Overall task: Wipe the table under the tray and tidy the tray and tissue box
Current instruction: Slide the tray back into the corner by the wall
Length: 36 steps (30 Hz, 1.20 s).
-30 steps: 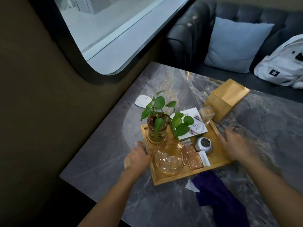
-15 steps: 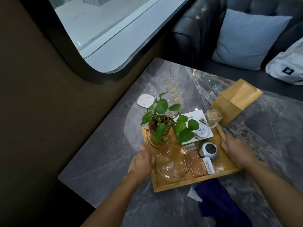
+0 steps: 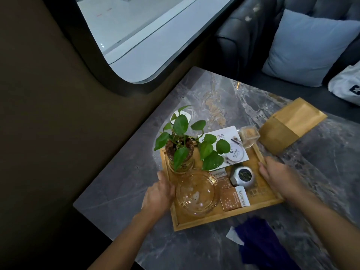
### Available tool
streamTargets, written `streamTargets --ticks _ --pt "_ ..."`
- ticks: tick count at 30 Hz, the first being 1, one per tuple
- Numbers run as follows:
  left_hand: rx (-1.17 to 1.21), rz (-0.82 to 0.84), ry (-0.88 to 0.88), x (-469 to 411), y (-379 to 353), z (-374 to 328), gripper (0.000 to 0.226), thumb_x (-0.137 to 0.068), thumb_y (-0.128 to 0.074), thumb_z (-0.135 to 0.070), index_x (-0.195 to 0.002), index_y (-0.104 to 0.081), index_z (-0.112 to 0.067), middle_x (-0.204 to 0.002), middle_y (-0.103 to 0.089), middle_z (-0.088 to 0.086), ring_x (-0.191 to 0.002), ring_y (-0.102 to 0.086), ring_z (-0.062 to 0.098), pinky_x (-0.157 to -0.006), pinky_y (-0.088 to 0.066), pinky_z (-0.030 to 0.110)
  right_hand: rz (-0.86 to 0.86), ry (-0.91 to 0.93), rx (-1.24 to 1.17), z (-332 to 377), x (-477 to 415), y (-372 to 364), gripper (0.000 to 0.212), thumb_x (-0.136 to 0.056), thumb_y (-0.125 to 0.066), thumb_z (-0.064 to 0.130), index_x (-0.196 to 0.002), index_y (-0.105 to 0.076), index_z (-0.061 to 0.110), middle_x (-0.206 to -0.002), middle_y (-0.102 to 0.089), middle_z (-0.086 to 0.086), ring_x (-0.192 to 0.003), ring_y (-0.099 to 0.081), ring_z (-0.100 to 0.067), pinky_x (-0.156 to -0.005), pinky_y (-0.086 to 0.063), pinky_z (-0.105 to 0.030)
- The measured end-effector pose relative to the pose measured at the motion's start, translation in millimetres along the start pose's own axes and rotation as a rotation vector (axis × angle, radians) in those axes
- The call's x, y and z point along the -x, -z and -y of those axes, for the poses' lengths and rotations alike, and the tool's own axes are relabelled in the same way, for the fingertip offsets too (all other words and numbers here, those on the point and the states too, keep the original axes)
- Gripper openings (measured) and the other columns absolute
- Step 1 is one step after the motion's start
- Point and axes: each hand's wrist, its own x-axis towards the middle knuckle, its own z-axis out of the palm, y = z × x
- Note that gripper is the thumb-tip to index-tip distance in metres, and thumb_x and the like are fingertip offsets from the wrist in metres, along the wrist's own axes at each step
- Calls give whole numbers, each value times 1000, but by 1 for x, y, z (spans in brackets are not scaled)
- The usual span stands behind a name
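Observation:
A wooden tray (image 3: 196, 223) sits on the grey marble table (image 3: 120, 180). It holds a potted green plant (image 3: 181, 152), a glass ashtray (image 3: 195, 192), a silver tin (image 3: 242, 175), brown sachets (image 3: 234, 198), a white card (image 3: 231, 149) and a small glass cup (image 3: 249, 135). My left hand (image 3: 158, 195) grips the tray's left rim. My right hand (image 3: 276, 178) grips its right rim. A wooden tissue box (image 3: 290, 124) lies on its side beyond the tray's far right corner. A dark blue cloth (image 3: 261, 244) lies near the tray's front edge.
A white coaster (image 3: 184, 114) lies behind the plant. A dark sofa with a light blue cushion (image 3: 307, 47) and a white bag (image 3: 346, 86) borders the table's far side. A wall with a window runs along the left. The table's left edge is close to my left hand.
Both hands have closed onto the tray's side rims; a second ago my right hand was still moving in. The tray now hides part of the white coaster.

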Motion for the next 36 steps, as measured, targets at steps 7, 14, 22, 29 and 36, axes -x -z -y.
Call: streamTargets --ticks 7,14,22,29,36 --pt "92 -111 72 29 22 41 30 -93 -42 -21 -114 -31 -2 -92 -66 24 -83 -62 44 -65 -43 41 5 233 109 58 -25 -4 23 -94 -38 28 -88 -43 6 -82 -67 -23 -77 -62 -41 -69 -45 -44" --pt "177 -210 365 69 20 77 31 -92 -42 -21 -114 -31 -4 -94 -66 24 -87 -63 44 -71 -47 42 -15 488 305 127 -43 -18 31 -96 -30 32 -101 -48 7 -89 -70 -15 -83 -65 -35 -73 -48 -43" --pt "299 -312 549 101 14 108 27 -91 -43 -24 -109 -33 -7 -87 -66 21 -81 -64 42 -65 -47 38 145 658 325 196 -54 -30 27 -97 -26 32 -93 -40 10 -91 -66 -16 -80 -63 -34 -63 -42 -37" --pt "410 -348 602 102 7 107 19 -91 -44 -25 -95 -30 -13 -85 -66 18 -77 -64 40 -61 -44 35 148 716 380 218 -73 -38 28 -97 -26 32 -96 -41 8 -83 -68 -16 -74 -63 -33 -60 -39 -35" --pt "428 -319 619 102 14 105 22 -92 -41 -26 -105 -32 -11 -94 -66 20 -84 -64 41 -73 -51 43 221 661 303 215 -78 -39 31 -96 -25 38 -99 -40 11 -81 -67 -15 -74 -63 -32 -68 -50 -41"
